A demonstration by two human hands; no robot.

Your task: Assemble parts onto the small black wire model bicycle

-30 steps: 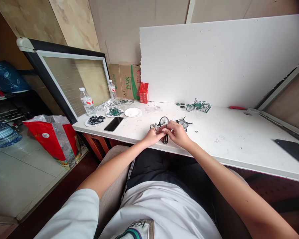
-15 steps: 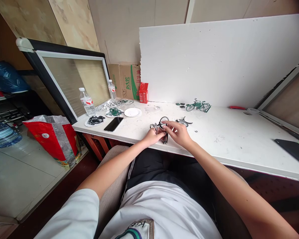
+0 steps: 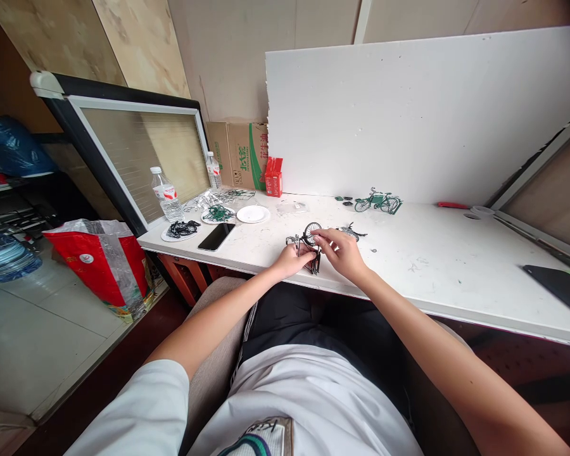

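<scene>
A small black model bicycle [image 3: 312,234] is held near the table's front edge, with its spoked wheel upward. My left hand [image 3: 292,260] pinches its frame from the left. At its right side, my right hand [image 3: 342,253] has thumb and fingers pressed together beside the wheel; whatever lies between the fingertips is too small to make out. Behind my right hand lie more black parts with a wheel [image 3: 352,232], partly hidden by the hand. Farther back on the table stands a green model bicycle [image 3: 379,201], with small dark green pieces [image 3: 346,201] to its left.
On the white table [image 3: 456,253], a phone [image 3: 217,237], plates of black parts [image 3: 182,230] and green parts [image 3: 217,213], a white plate [image 3: 253,214], bottles [image 3: 167,196] and a red box [image 3: 274,177] stand left. A black pad [image 3: 558,288] lies right.
My right hand has shifted slightly right, its fingertips drawing a little away from the wheel. My left hand and the black model bicycle look unmoved.
</scene>
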